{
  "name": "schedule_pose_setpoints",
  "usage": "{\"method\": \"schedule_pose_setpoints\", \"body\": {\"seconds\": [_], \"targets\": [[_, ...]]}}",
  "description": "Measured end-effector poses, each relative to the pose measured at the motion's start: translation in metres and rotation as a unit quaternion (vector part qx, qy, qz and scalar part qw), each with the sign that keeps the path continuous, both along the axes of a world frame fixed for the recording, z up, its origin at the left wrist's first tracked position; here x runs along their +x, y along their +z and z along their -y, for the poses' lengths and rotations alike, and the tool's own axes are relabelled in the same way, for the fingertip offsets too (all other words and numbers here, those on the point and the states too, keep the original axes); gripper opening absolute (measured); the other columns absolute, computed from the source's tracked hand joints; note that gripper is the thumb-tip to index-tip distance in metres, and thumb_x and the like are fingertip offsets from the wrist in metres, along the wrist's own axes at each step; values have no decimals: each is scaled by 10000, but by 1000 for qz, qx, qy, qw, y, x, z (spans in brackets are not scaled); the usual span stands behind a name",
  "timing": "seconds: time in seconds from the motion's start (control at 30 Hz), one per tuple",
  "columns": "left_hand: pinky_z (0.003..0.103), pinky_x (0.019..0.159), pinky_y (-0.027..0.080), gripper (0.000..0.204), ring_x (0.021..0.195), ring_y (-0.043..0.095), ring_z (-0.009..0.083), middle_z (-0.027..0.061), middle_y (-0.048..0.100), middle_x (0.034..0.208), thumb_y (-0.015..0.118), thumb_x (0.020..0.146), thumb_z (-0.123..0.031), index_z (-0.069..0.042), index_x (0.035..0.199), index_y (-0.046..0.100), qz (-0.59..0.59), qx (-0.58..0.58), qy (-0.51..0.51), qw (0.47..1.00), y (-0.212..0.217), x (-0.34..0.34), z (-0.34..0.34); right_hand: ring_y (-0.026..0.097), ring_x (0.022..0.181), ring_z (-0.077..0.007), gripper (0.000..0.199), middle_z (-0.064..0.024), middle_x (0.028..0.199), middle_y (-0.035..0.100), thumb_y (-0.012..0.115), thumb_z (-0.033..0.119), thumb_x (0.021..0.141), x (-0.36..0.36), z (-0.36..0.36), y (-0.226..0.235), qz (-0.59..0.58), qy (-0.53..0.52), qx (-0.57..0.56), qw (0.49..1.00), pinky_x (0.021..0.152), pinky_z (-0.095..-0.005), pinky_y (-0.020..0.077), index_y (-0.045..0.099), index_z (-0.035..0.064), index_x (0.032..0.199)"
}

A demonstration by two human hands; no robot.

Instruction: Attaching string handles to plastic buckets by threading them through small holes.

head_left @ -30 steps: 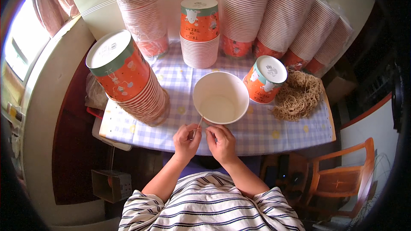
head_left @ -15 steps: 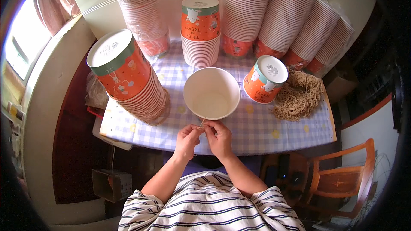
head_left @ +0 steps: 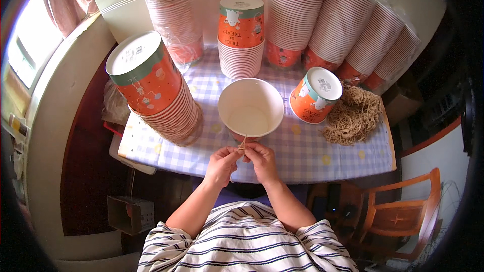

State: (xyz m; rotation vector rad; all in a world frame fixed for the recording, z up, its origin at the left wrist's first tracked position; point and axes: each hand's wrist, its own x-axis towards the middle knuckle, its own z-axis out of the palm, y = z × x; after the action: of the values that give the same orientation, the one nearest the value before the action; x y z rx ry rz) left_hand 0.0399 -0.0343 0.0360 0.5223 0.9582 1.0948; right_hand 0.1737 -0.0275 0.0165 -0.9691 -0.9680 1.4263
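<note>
Upright and open toward me, a white-lined paper bucket stands in the middle of the table. At its near rim, a short tan cord runs down from the rim to my fingers; how it is fixed there cannot be made out. My left hand and my right hand are close together just in front of the bucket, both pinching the cord between thumb and fingers. To the right, an orange and green bucket rests upside down beside a tangled heap of tan cords.
A tall stack of upturned buckets leans at the left, cords around its base. Another stack stands behind the open bucket. Plastic-wrapped stacks line the back. A checked cloth covers the table; a wooden chair stands right.
The near side of the open bucket now shows below its rim, as if tipped slightly. The cord between my fingers stands out more, and my right hand has shifted slightly right.
</note>
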Motion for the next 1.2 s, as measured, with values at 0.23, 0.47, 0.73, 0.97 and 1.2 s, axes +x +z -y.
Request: {"method": "schedule_pose_setpoints", "body": {"seconds": [0.23,0.47,0.73,0.97,1.2], "targets": [[189,439,295,125,478,395,43,-27,526,633,676,822,-135,-38,812,598,-50,10,13,999,6,3,0,574,714,-81,145,-23,859,665,612,132,863,3,1,3,-10,19,48,999,648,-229,481,673,30,946],[182,487,324,193,550,437,29,-15,576,691,703,810,-176,-12,856,614,-103,78,26,991,5,6,2,574,717,-80,142,-22,863,664,615,129,866,3,1,4,5,5,60,998,653,-229,483,667,28,950],[178,503,328,180,587,418,14,-41,544,683,700,804,-77,19,904,585,-171,157,73,970,-1,9,2,568,699,-74,132,-13,846,657,609,130,872,1,1,12,10,-13,59,998,633,-218,475,664,27,934],[206,463,341,203,517,398,47,-16,437,571,692,746,10,-21,912,578,-404,352,150,831,0,10,8,563,689,-68,150,-10,828,650,617,147,871,0,3,16,32,-1,54,998,621,-215,473,660,17,932],[237,446,373,231,496,443,122,46,503,622,695,688,58,-36,880,609,-468,473,161,729,5,9,4,565,688,-64,163,-8,798,652,618,174,875,1,3,16,35,0,32,999,618,-215,467,661,23,919]]}}
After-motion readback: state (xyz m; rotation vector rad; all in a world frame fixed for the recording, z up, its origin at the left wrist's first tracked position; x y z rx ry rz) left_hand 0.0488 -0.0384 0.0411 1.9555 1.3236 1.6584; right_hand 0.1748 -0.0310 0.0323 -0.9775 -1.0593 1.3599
